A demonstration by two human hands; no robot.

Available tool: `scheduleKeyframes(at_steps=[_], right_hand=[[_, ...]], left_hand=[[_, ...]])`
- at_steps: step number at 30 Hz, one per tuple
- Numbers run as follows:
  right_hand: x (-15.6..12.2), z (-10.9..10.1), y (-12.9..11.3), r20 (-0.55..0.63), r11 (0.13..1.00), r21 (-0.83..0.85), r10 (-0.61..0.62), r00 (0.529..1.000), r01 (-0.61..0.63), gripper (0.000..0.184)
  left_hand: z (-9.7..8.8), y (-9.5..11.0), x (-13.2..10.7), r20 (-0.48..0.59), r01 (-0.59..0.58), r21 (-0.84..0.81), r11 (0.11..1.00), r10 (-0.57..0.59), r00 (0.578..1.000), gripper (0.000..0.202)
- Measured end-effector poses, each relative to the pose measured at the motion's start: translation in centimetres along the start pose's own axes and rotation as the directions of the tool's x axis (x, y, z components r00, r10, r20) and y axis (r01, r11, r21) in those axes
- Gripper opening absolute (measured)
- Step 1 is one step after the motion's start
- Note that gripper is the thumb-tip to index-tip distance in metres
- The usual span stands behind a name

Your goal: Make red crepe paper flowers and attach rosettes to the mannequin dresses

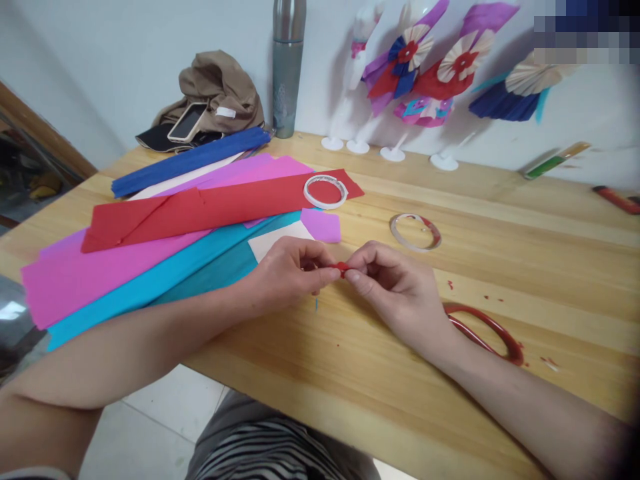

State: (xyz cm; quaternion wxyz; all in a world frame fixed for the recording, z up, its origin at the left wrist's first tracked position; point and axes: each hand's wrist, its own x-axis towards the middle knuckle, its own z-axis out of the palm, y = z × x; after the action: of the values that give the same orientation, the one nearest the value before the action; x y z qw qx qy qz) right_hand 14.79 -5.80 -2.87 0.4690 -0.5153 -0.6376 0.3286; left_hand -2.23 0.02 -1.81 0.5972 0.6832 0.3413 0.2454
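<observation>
Between my fingertips, above the wooden table, is a small piece of red paper [342, 267], mostly covered by the fingers. My left hand [295, 270] pinches its left side with thumb and forefinger. On the other side, my right hand [393, 280] pinches it in the same way. Just past the hands lie a white tape roll [306, 195] on a folded red paper strip [225, 208] and another tape ring [395, 233] on the bare wood. Scissors with red handles [515, 348] rest beside my right wrist, their blades hidden by it.
Pink [70, 283], teal and blue crepe paper [200, 157] spreads over the table's left. Behind stand a metal bottle [289, 73], a brown cloth bag [220, 87], a phone [188, 123] and paper-flower decorations [407, 57] on white stands. Red scraps dot the right side.
</observation>
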Motion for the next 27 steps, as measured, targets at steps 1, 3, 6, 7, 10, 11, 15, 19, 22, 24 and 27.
scheduleKeyframes(at_steps=[1,3,6,7,10,11,15,19,22,24,27], right_hand=[[0.01,0.01,0.12,-0.002,1.0,0.021,0.017,1.0,-0.017,0.013],[0.04,0.01,0.32,-0.011,0.998,0.046,0.032,0.999,-0.032,0.013],[0.04,-0.1,0.43,-0.025,1.0,0.014,-0.008,1.0,0.008,0.011],[0.02,-0.16,0.4,-0.033,0.999,-0.024,-0.041,0.999,0.04,0.011],[-0.06,-0.41,0.18,-0.052,0.958,-0.219,-0.201,0.978,0.185,0.01],[-0.09,-0.48,0.11,-0.048,0.926,-0.289,-0.268,0.962,0.244,0.01],[-0.2,-0.6,0.14,0.022,0.759,-0.451,-0.516,0.856,0.469,0.015],[-0.36,-0.67,0.49,0.106,0.64,-0.504,-0.62,0.777,0.58,0.02],[-0.52,-0.76,0.7,0.133,0.645,-0.508,-0.597,0.791,0.571,0.024],[-0.56,-0.78,0.78,0.134,0.666,-0.502,-0.57,0.81,0.552,0.027],[-0.42,-0.74,0.77,0.122,0.682,-0.488,-0.565,0.816,0.545,0.028]], left_hand=[[-0.04,-0.01,0.01,-0.005,0.006,0.0,1.0,-0.006,1.0,0.016],[-0.11,0.04,-0.01,-0.031,0.007,0.017,1.0,-0.006,0.999,0.018],[-0.23,0.34,-0.06,-0.079,0.0,0.053,0.999,0.004,0.997,0.016],[-0.27,0.49,-0.07,-0.09,0.006,0.063,0.998,0.0,0.996,0.016],[-0.39,0.88,-0.04,-0.107,0.064,0.034,0.997,-0.06,0.993,0.022],[-0.41,0.93,-0.01,-0.097,0.095,-0.006,0.995,-0.095,0.991,0.026],[-0.37,0.52,0.1,0.081,0.278,-0.271,0.922,-0.266,0.961,0.048],[-0.38,0.17,0.06,0.27,0.425,-0.417,0.803,-0.338,0.902,0.043],[-0.51,0.38,-0.03,0.291,0.444,-0.449,0.775,-0.343,0.893,0.025],[-0.56,0.54,-0.07,0.264,0.432,-0.448,0.783,-0.345,0.901,0.019],[-0.44,0.63,-0.06,0.199,0.396,-0.436,0.808,-0.343,0.918,0.017]])
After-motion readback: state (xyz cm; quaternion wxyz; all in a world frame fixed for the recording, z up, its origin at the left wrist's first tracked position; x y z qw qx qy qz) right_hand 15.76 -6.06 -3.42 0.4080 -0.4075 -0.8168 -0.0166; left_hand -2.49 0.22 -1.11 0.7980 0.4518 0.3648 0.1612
